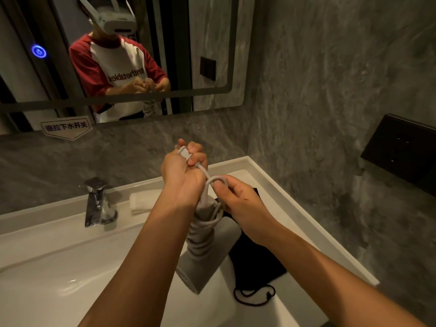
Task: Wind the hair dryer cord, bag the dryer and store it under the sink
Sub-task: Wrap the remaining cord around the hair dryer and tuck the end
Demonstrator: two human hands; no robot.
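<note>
Sink [271, 175] below; dryer [198, 267] held upright over it. Left hand [182, 175] fists the plug [185, 154], right hand [238, 199] pinches the last cord [205, 232] loop — tuck it snug, then bag [257, 263] alongside.

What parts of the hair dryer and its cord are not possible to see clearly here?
- Head view: the plug is mostly hidden in the left hand.
- The dryer handle is covered by the wound cord.
- The black bag opening lies behind the right hand.
</note>
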